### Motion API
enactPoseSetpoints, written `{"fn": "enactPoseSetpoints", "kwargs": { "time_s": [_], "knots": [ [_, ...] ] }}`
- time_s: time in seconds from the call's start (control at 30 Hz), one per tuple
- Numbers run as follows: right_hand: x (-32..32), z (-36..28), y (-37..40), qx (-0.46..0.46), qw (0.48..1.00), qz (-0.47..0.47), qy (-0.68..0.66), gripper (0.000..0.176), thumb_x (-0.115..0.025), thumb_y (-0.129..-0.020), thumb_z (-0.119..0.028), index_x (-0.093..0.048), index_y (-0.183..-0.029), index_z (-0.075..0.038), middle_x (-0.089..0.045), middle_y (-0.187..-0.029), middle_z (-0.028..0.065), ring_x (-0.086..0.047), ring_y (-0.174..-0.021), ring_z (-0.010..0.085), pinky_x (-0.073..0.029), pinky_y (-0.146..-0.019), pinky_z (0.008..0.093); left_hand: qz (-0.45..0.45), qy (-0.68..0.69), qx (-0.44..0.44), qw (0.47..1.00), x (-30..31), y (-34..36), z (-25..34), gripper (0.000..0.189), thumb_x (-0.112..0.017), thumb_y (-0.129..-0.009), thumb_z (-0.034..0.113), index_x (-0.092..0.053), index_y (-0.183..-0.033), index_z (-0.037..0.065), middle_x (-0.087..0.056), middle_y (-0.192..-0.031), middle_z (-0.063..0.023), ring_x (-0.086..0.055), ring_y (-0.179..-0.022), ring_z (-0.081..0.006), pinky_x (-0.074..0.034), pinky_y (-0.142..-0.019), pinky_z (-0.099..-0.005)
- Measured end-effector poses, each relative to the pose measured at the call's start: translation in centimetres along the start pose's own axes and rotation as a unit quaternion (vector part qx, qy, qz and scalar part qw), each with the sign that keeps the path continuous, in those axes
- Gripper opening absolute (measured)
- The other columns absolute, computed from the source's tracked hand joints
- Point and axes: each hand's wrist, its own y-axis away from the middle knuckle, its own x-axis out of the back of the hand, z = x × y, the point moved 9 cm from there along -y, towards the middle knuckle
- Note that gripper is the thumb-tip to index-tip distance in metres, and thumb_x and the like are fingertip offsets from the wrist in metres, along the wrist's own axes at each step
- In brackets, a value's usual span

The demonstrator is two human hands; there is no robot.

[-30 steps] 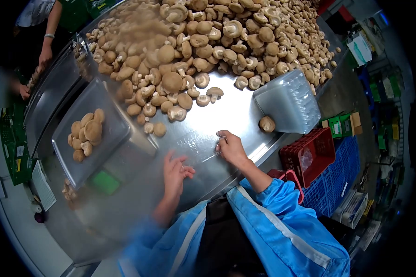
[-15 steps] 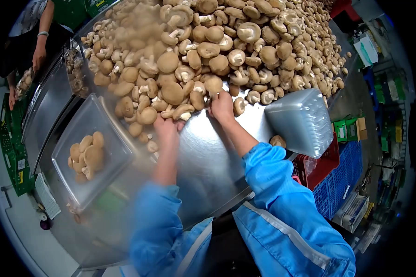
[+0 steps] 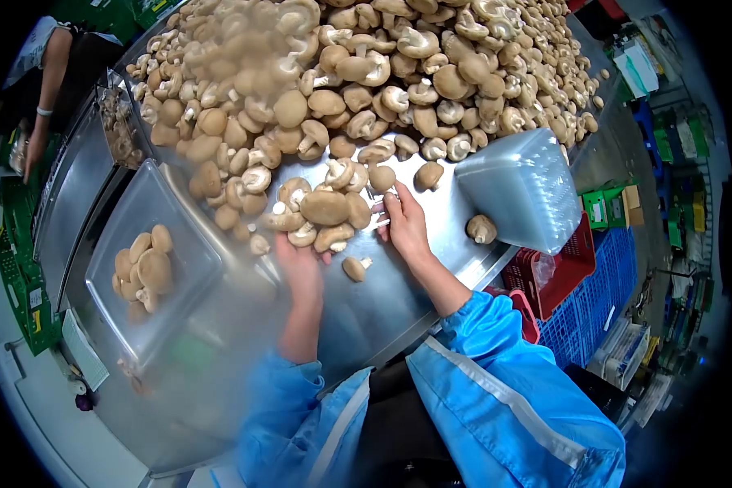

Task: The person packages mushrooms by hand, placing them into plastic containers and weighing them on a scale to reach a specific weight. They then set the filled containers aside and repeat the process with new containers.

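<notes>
A cluster of brown-capped mushrooms [image 3: 325, 208] is gathered between my two hands at the front of a large heap. My left hand [image 3: 302, 267] cups the cluster from the near left, its fingers partly hidden under the caps. From the right, my right hand [image 3: 404, 225] presses against the same cluster, thumb beside a small round mushroom [image 3: 381, 178] and fingers reaching in under the edge. One loose mushroom [image 3: 355, 269] lies on the metal table [image 3: 382, 305] just below the cluster. Behind my hands spreads the mushroom heap [image 3: 431, 81].
To the left, a clear plastic tray [image 3: 189, 305] holds several mushrooms. A stack of clear trays [image 3: 519, 191] stands at right beside a single mushroom [image 3: 481, 229]. Red [image 3: 573, 272] and blue crates [image 3: 602, 293] sit below the table edge. Another person's arm [image 3: 47, 89] is at far left.
My hands have drawn a cluster of mushrooms away from the heap toward me. One mushroom now lies loose in front. The other person's hand has shifted down and left.
</notes>
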Motion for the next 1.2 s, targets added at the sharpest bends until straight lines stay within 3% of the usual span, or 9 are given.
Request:
{"fn": "enactPoseSetpoints", "kwargs": {
  "time_s": [0.27, 0.53, 0.67, 0.7, 0.8, 0.83, 0.97, 1.07, 1.2],
  "knots": [
    [2.2, -0.1, 7.9, 0.037, 0.999, -0.034, -0.002, 0.043, -0.043, -0.102, -0.013, -0.040, -0.144, -0.004, -0.063, -0.091, 0.0046, -0.052, -0.057, 0.0053, -0.044, -0.047, 0.0205, -0.056, -0.029, 0.018, 0.998, 1.8, 7.1, 1.3, 0.041, -0.050, -0.096, 0.002, -0.040, -0.135, 0.007, -0.061, -0.110, -0.0101, -0.063, -0.074, -0.0153, -0.046, -0.045, -0.0251],
    [-1.0, 4.3, 14.5, 0.006, 0.991, -0.124, 0.040, 0.045, -0.048, -0.098, -0.006, -0.041, -0.142, 0.000, -0.064, -0.101, 0.0074, -0.061, -0.066, 0.0092, -0.049, -0.052, 0.0233, -0.026, -0.155, 0.085, 0.984, 10.7, 13.1, 1.2, 0.043, -0.053, -0.094, 0.000, -0.042, -0.135, 0.004, -0.063, -0.110, -0.0113, -0.064, -0.072, -0.0132, -0.047, -0.046, -0.0206],
    [-1.0, 6.5, 14.3, 0.049, 0.982, -0.130, 0.128, 0.036, -0.049, -0.096, -0.003, -0.051, -0.132, -0.002, -0.060, -0.091, 0.0059, -0.061, -0.064, 0.0100, -0.049, -0.051, 0.0246, -0.036, -0.212, 0.085, 0.973, 10.9, 14.2, 0.9, 0.045, -0.051, -0.091, -0.004, -0.042, -0.135, 0.003, -0.063, -0.109, -0.0116, -0.065, -0.069, -0.0138, -0.045, -0.045, -0.0203],
    [-0.6, 6.5, 14.0, 0.014, 0.982, -0.133, 0.133, 0.031, -0.052, -0.094, -0.007, -0.055, -0.124, -0.002, -0.060, -0.091, 0.0109, -0.064, -0.070, 0.0210, -0.052, -0.059, 0.0324, -0.032, -0.221, 0.079, 0.972, 10.6, 14.3, 0.9, 0.046, -0.050, -0.091, -0.005, -0.043, -0.135, 0.003, -0.063, -0.108, -0.0112, -0.065, -0.067, -0.0141, -0.045, -0.044, -0.0205],
    [1.4, 5.6, 12.1, 0.132, 0.938, -0.068, 0.314, 0.031, -0.056, -0.092, -0.013, -0.056, -0.121, -0.003, -0.060, -0.097, 0.0185, -0.063, -0.083, 0.0354, -0.052, -0.072, 0.0417, -0.039, -0.282, 0.133, 0.950, 11.2, 12.3, -2.1, 0.043, -0.051, -0.090, -0.005, -0.047, -0.132, 0.002, -0.061, -0.108, -0.0094, -0.064, -0.061, -0.0138, -0.044, -0.043, -0.0210],
    [2.1, 5.3, 11.4, 0.119, 0.934, -0.055, 0.331, 0.035, -0.058, -0.090, -0.017, -0.055, -0.122, -0.003, -0.058, -0.103, 0.0237, -0.057, -0.093, 0.0444, -0.049, -0.082, 0.0478, -0.023, -0.353, 0.136, 0.925, 9.7, 12.6, -0.9, 0.037, -0.053, -0.091, 0.007, -0.054, -0.127, 0.004, -0.063, -0.093, -0.0104, -0.062, -0.066, -0.0156, -0.049, -0.058, -0.0277],
    [3.1, 1.8, 11.3, 0.111, 0.863, -0.040, 0.490, 0.040, -0.059, -0.089, -0.015, -0.052, -0.126, -0.004, -0.058, -0.106, 0.0217, -0.059, -0.095, 0.0405, -0.050, -0.081, 0.0479, -0.053, -0.458, 0.061, 0.885, 8.5, 10.9, -0.5, 0.041, -0.060, -0.088, 0.009, -0.054, -0.128, 0.001, -0.060, -0.108, -0.0130, -0.064, -0.072, -0.0194, -0.053, -0.069, -0.0305],
    [2.7, -2.4, 13.3, 0.176, 0.831, 0.008, 0.527, 0.042, -0.061, -0.087, -0.012, -0.051, -0.127, -0.005, -0.059, -0.106, 0.0193, -0.059, -0.099, 0.0381, -0.051, -0.080, 0.0473, -0.064, -0.495, -0.033, 0.866, 10.1, 9.6, -1.0, 0.053, -0.064, -0.086, 0.002, -0.046, -0.136, -0.001, -0.056, -0.109, -0.0077, -0.062, -0.064, -0.0113, -0.049, -0.052, -0.0240],
    [-2.9, -6.9, 16.8, 0.345, 0.845, -0.072, 0.401, 0.056, -0.065, -0.079, -0.007, -0.048, -0.132, -0.007, -0.049, -0.128, 0.0150, -0.052, -0.116, 0.0351, -0.048, -0.093, 0.0413, -0.024, -0.419, -0.112, 0.901, 8.5, 11.2, 2.7, 0.060, -0.066, -0.085, 0.002, -0.043, -0.140, 0.001, -0.051, -0.123, -0.0098, -0.060, -0.088, -0.0128, -0.051, -0.069, -0.0243]
  ]
}}
